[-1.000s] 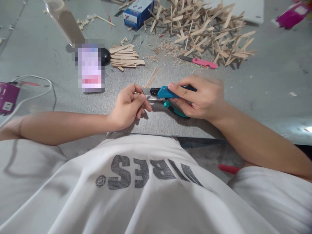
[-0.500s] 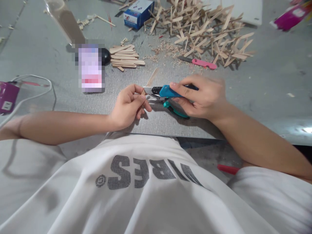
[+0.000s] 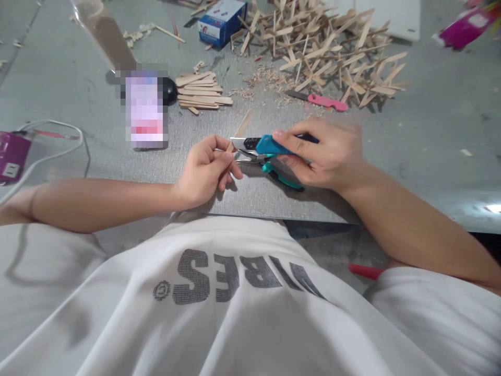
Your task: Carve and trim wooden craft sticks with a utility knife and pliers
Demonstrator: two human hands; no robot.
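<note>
Two hands at the tabletop [image 3: 430, 130] edge. The left hand [image 3: 205, 172] is closed, pinching one wooden stick [image 3: 243, 124] by its near end. The right hand [image 3: 324, 154] grips one blue knife [image 3: 266, 145] — blade touching that stick. Beyond: one pink knife [image 3: 323, 102], one stick stack [image 3: 201, 91], one loose heap [image 3: 324, 47].

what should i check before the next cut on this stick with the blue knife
1. Knife grip: ok, the right hand is closed around the blue knife.
2. Blade out: ok, the metal blade shows beyond the handle, pointing at the stick.
3. Stick held: ok, the left hand pinches the wooden stick at its near end.
4. Fingers away from the edge: not ok, the left fingertips sit right beside the blade.
5. Space under the cut: not ok, a teal-handled tool lies directly below the knife.
6. Blade sharpness: cannot tell.
</note>
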